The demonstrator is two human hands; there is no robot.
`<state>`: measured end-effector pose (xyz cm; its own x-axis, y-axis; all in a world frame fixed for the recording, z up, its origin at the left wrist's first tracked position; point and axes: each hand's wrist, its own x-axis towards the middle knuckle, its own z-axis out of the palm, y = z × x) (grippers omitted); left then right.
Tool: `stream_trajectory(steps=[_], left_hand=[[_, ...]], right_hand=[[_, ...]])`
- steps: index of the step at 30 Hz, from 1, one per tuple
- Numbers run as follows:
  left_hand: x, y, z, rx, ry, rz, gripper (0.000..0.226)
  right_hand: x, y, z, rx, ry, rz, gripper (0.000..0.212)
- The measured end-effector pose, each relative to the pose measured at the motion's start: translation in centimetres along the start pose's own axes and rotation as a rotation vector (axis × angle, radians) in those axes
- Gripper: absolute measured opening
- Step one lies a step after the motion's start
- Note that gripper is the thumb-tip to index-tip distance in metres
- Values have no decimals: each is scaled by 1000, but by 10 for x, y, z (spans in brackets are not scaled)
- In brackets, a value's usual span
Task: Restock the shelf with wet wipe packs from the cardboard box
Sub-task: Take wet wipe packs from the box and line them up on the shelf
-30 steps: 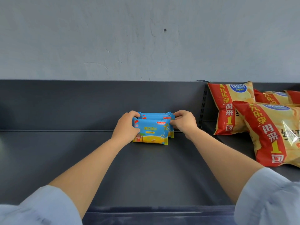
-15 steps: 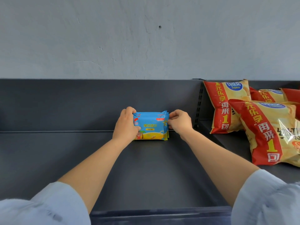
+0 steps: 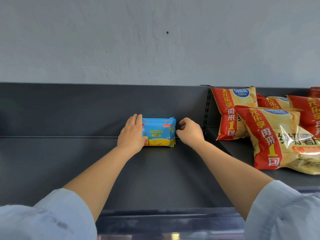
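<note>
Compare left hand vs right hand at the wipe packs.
Contact: the left hand rests against the left end of the wipe packs; the right hand sits just off their right end, a narrow gap showing.
Fingers: the left hand's lie straight along the packs; the right hand's are loosely curled, holding nothing.
Shared: both reach to the back of the shelf, flanking the packs.

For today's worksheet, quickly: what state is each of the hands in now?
Left hand: open, straight fingers against the left end of the wet wipe packs.
Right hand: open, loosely curled, holding nothing, just beside the packs.
</note>
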<state>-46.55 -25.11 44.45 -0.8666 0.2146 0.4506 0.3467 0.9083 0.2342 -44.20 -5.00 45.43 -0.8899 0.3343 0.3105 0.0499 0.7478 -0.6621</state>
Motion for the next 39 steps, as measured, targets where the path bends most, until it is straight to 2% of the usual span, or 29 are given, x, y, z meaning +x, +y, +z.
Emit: stream_trajectory(steps=[5, 8, 12, 17, 29, 39], left_hand=[[-13, 8, -9, 49, -15, -8, 90], [-24, 9, -15, 84, -20, 6, 81], [-44, 12, -30, 146, -27, 45, 67], [-74, 16, -50, 180, -46, 69, 65], [-172, 28, -101, 151, -26, 229, 55], [-252, 75, -105, 159, -43, 376, 43]], right_hand=[[-19, 2, -11, -210, -52, -61, 51], [-33, 1, -18, -325, -65, -126, 54], [-54, -1, -30, -432, -78, -173, 54], [-91, -8, -44, -514, -59, -211, 51], [-224, -20, -88, -595, -16, -117, 50], [-327, 13, -135, -691, -30, -3, 43]])
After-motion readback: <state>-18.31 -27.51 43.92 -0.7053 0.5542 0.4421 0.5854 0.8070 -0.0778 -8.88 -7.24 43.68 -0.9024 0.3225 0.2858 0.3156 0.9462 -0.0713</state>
